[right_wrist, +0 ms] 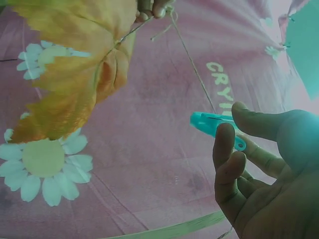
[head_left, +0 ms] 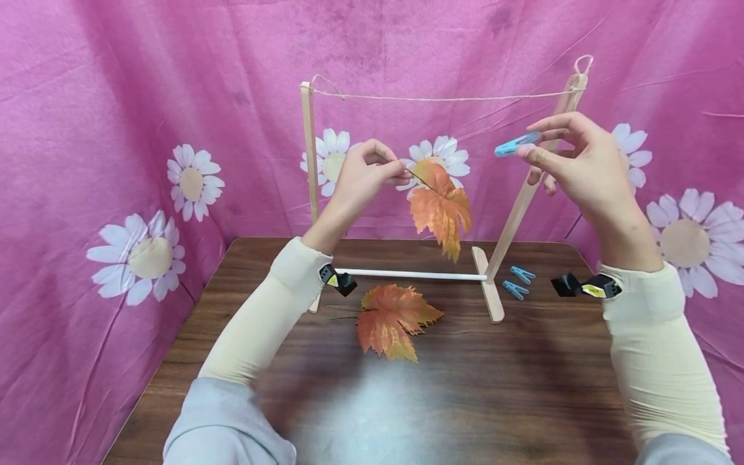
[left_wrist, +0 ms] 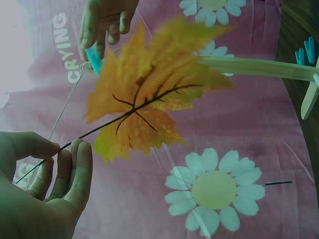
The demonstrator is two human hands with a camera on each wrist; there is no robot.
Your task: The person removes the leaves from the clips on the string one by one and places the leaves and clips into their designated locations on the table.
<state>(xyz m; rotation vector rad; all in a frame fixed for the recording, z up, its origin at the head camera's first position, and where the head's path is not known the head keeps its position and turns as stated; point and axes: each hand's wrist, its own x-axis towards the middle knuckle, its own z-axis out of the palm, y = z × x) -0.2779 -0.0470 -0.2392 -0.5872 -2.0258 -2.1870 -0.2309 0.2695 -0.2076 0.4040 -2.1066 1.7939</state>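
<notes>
An orange artificial maple leaf (head_left: 440, 205) hangs by its dark stem from my left hand (head_left: 372, 174), which pinches the stem between thumb and fingers. My right hand (head_left: 587, 161) holds a light blue clothespin (head_left: 516, 144) by its handle end, near the right post. In the right wrist view the clothespin (right_wrist: 212, 124) points left, toward the leaf (right_wrist: 94, 64). A string (head_left: 442, 99) runs above both hands between the tops of two wooden posts. The leaf touches neither string nor clothespin in the head view. Another orange leaf (head_left: 395, 320) lies on the table.
The wooden stand has a left post (head_left: 309, 142), a right post (head_left: 517, 206) and a white crossbar (head_left: 413, 275) low down. Two more blue clothespins (head_left: 515, 289) lie right of its foot (head_left: 489, 290) on the brown table (head_left: 465, 400). Behind hangs a pink daisy-print cloth (head_left: 232, 77).
</notes>
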